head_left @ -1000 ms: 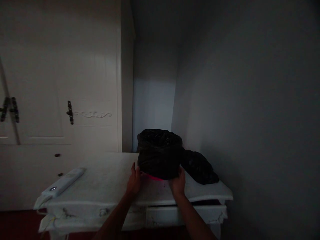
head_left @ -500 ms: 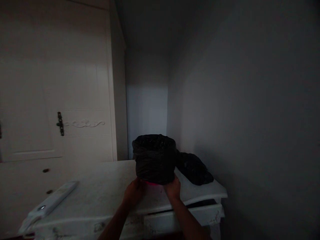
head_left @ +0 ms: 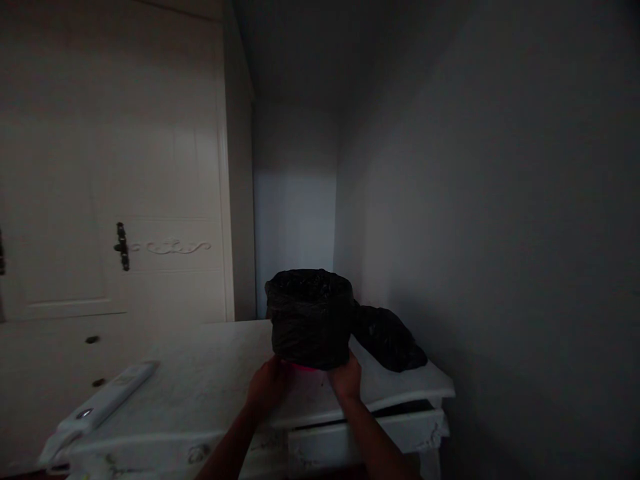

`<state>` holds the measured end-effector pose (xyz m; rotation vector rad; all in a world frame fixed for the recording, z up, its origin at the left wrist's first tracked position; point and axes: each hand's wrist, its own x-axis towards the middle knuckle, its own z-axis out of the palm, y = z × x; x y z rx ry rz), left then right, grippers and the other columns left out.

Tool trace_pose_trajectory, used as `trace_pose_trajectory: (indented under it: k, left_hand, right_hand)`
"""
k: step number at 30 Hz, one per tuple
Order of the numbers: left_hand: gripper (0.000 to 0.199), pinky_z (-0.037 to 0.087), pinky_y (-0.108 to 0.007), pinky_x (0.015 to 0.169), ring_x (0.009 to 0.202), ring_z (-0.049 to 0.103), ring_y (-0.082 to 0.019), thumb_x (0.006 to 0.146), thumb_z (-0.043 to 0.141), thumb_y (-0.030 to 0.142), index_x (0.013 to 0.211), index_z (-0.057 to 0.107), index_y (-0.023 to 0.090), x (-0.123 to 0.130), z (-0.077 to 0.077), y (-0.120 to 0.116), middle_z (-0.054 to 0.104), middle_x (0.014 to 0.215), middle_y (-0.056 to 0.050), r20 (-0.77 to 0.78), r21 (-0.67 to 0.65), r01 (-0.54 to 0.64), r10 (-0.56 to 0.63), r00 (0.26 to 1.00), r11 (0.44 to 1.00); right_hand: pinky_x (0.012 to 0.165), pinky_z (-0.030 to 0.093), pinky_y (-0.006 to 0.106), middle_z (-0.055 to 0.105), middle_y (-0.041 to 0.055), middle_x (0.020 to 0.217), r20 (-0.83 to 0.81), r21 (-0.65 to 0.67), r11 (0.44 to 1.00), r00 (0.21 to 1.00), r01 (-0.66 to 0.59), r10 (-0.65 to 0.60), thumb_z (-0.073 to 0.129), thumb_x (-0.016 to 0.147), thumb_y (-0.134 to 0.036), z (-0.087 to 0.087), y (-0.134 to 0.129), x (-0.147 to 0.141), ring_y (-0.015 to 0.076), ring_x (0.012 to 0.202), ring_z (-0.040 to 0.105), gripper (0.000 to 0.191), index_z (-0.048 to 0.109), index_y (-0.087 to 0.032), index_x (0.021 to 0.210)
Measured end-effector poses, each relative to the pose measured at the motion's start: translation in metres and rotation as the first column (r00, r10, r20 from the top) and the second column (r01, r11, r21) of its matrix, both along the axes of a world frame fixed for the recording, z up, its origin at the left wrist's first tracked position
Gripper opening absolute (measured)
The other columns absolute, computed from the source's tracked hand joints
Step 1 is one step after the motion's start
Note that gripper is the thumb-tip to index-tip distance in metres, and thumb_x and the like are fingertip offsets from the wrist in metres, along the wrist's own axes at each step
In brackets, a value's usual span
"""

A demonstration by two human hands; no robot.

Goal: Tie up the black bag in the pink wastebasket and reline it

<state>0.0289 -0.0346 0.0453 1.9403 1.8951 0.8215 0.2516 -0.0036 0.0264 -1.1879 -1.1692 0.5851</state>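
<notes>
A small trash bin [head_left: 311, 333] lined with a black plastic bag stands upright on the white dresser top [head_left: 200, 373]. The bag is folded over its rim and covers nearly all of it; a strip of pink shows at the base. My left hand [head_left: 267, 385] is closed against the lower left side of the bin. On the other side, my right hand [head_left: 347, 379] grips the lower right. The fingertips of both hands are partly hidden by the bin and the dim light. Just right of the bin lies a crumpled black plastic bag [head_left: 390, 339].
A long white object [head_left: 103, 407] lies along the dresser's left edge. One dresser drawer [head_left: 370, 437] at the front right sits slightly ajar. The white wardrobe [head_left: 173, 167] rises at the left, and a grey wall [head_left: 475, 220] bounds the right side.
Hardly anything differs: both hands stay at the base of the bin, and the view has shifted very slightly.
</notes>
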Motion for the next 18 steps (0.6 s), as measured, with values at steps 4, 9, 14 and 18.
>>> trace_pose_trajectory:
  k: [4,9,14,18]
  left_hand:
    - [0.041,0.048,-0.029,0.092,0.119,0.07,-0.027,0.101,0.042,0.037,0.133,0.063,0.022,0.001,0.0019,-0.0013,0.075,0.129,-0.012,-0.004,0.006,0.001,-0.001,1.0,1.0]
    - [0.041,0.049,-0.029,0.088,0.118,0.07,-0.028,0.101,0.044,0.041,0.132,0.064,0.023,0.0007,0.0014,-0.0018,0.076,0.127,-0.012,-0.003,-0.007,-0.016,0.016,1.0,1.0]
    - [0.039,0.049,-0.031,0.089,0.116,0.071,-0.028,0.1,0.044,0.039,0.13,0.065,0.023,0.0013,0.0018,-0.0018,0.076,0.127,-0.013,0.004,0.004,-0.005,0.005,1.0,1.0]
    - [0.039,0.049,-0.031,0.09,0.117,0.07,-0.028,0.101,0.042,0.038,0.127,0.065,0.021,0.0011,0.0012,-0.001,0.075,0.126,-0.014,0.009,-0.006,-0.005,0.005,1.0,1.0]
  right_hand:
    - [0.078,0.054,0.037,0.08,0.0214,0.102,0.012,0.005,1.0,1.0,0.02,-0.02,0.061,0.076,-0.042,-0.0004,0.0005,-0.0001,0.037,0.096,0.074,0.049,0.079,-0.008,0.107]
    - [0.077,0.054,0.037,0.08,0.0206,0.101,0.016,-0.009,1.0,1.0,-0.007,0.007,0.061,0.074,-0.039,-0.0027,0.0023,0.0001,0.0361,0.095,0.074,0.048,0.079,-0.009,0.107]
    - [0.08,0.054,0.038,0.08,0.0218,0.104,0.025,-0.015,1.0,1.0,-0.016,0.017,0.061,0.074,-0.038,-0.0036,0.0031,0.0003,0.036,0.096,0.074,0.049,0.078,-0.008,0.109]
    - [0.081,0.054,0.036,0.08,0.0203,0.106,0.042,-0.007,1.0,0.999,-0.019,0.019,0.061,0.075,-0.035,-0.0033,0.0028,0.0002,0.0355,0.101,0.074,0.049,0.078,-0.009,0.112]
